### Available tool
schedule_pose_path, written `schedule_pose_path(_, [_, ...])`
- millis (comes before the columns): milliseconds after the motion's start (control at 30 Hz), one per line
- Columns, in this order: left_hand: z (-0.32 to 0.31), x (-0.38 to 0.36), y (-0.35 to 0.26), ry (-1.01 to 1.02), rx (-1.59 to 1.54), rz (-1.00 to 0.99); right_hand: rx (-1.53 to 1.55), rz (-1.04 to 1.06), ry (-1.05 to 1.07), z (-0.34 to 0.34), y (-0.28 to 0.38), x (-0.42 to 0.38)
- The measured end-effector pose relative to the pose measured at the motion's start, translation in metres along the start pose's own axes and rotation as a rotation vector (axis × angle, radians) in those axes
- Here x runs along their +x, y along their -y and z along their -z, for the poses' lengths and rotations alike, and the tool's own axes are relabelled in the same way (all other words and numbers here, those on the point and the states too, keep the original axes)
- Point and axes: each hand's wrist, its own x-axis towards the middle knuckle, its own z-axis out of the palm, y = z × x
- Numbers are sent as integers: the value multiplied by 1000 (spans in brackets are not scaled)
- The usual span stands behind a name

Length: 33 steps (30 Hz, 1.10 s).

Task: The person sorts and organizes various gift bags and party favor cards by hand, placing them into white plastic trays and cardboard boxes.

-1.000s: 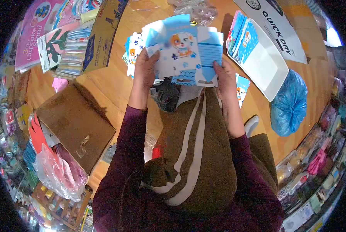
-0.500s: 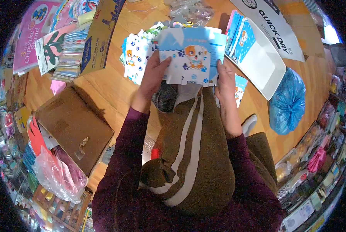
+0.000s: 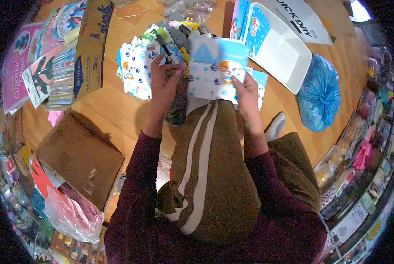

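My right hand (image 3: 247, 90) pinches the lower right edge of a flat, blue-and-white puppy-print card (image 3: 206, 72), which is blurred by motion. Off the card's left side, my left hand (image 3: 164, 83) is raised with its fingers apart and nothing visible in them. Beyond that hand a fanned pile of scallop-edged printed cards lies on the floor, its nearest one a white paw-print card (image 3: 135, 72). Another puppy-print card (image 3: 261, 83) shows partly behind my right hand.
A white plastic tray (image 3: 289, 57) sits to the right, with blue printed cards (image 3: 255, 33) at its left end. Beside it is a blue plastic bag (image 3: 320, 94). To the left are a brown cardboard box (image 3: 80, 154) and packaged party goods (image 3: 62, 66). Stocked shelves line both sides.
My left hand has let go of the card and moved apart from it to the left. My right hand still grips the card, which now looks narrower. The whole view has shifted slightly.
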Motion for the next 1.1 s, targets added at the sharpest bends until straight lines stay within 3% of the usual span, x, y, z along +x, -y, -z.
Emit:
schedule_pose_path(100, [10,0,2,-56,-5,-35,72,-22,-120,57,-17,-14])
schedule_pose_path(200, [26,2,2,-86,-5,-60,29,-125,-74,124,-44,-25])
schedule_pose_path(300, [33,0,1,-164,-45,-6,5,-168,-75,144,-56,-28])
schedule_pose_path(500, [47,-4,8,-316,-132,-12,-64,-213,-92,155,-95,-8])
schedule_pose_path(633, [79,-4,17,-516,-49,-32,-463,-108,-294,146,-102,4])
schedule_pose_path(700, [113,1,42,-531,79,-28,-994,-132,-331,142,-92,7])
schedule_pose_path(767, [130,5,47,-533,346,17,-1002,-26,-370,138,-88,3])
schedule_pose_path(800, [130,6,44,-513,250,22,-1012,76,-425,136,-87,2])
schedule_pose_path(933, [122,16,21,-419,316,106,-1121,152,-434,129,-69,0])
schedule_pose_path(1033, [136,34,49,-334,383,61,-1000,199,-469,126,-71,3])
schedule_pose_path(1100, [141,45,70,-316,225,1,-1007,211,-447,114,-61,6])
